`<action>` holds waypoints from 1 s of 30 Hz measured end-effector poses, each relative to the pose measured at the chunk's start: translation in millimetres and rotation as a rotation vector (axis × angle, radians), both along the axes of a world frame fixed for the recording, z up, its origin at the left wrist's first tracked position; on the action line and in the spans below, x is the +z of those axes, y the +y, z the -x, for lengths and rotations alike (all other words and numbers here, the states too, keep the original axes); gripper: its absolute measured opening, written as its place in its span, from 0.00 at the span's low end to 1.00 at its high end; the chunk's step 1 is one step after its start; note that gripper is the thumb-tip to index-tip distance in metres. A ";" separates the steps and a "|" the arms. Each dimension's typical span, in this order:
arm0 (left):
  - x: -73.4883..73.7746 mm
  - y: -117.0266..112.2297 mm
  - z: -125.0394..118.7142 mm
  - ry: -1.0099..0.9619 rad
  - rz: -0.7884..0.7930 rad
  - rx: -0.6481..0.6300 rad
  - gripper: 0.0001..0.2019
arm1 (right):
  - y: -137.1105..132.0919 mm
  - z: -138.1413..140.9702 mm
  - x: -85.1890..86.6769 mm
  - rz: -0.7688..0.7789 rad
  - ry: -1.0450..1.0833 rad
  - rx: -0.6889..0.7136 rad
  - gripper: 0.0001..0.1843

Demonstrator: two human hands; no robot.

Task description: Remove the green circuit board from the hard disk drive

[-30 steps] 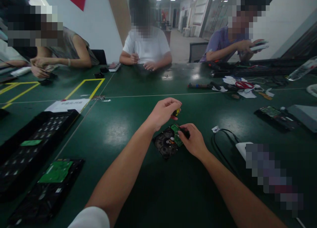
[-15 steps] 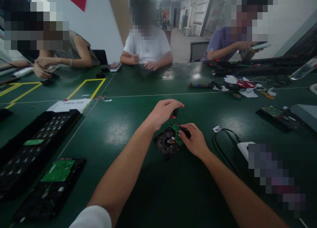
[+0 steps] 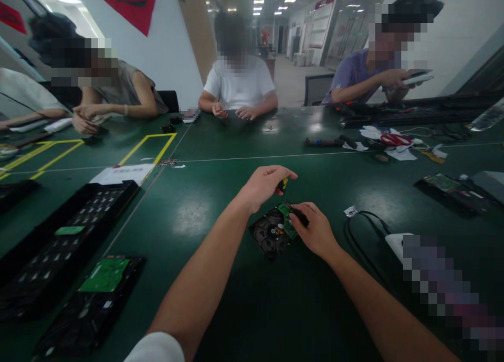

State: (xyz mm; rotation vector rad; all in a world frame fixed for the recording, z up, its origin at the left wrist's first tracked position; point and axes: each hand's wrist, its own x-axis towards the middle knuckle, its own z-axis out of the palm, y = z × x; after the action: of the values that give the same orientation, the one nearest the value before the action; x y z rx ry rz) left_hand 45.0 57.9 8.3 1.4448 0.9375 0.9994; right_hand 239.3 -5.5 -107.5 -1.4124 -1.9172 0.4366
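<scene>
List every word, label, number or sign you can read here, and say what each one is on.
No text reads clearly enough to quote.
Red banner on the wall: dark brush-like marks, cut off by the frame, unreadable.
White paper beyond the black tray: a line of print, too blurred.
Cable tag: a dark mark, too small.
Hard drive in the middle: no readable lettering.

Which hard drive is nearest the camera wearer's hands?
The middle hard drive, just below the left hand and beside the right hand; the lower-left drive and far-right drive lie well apart.
</scene>
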 end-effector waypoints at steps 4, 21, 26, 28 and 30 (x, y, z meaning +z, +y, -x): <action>-3.5 0.4 -6.1 -0.053 0.071 0.049 0.13 | 0.2 -1.2 -1.1 -0.001 -0.008 0.006 0.15; -4.7 1.8 -2.5 -0.110 0.052 -0.061 0.10 | -0.3 -1.4 -1.5 -0.005 -0.014 0.007 0.14; -9.8 6.7 -3.4 -0.237 0.090 -0.037 0.11 | -0.4 -1.2 -0.6 0.013 -0.025 -0.008 0.15; -8.8 8.3 -1.6 -0.178 0.042 0.026 0.12 | -0.8 -1.3 -0.1 0.014 -0.028 -0.011 0.15; -6.4 8.4 0.0 -0.101 -0.004 0.086 0.13 | -1.3 -1.4 0.4 0.013 -0.028 -0.014 0.15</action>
State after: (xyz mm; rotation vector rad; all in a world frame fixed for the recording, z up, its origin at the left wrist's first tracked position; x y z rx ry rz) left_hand 45.0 66.2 1.9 1.3537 0.9305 1.1277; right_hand 240.7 -6.8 -107.1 -1.4463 -1.9292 0.4248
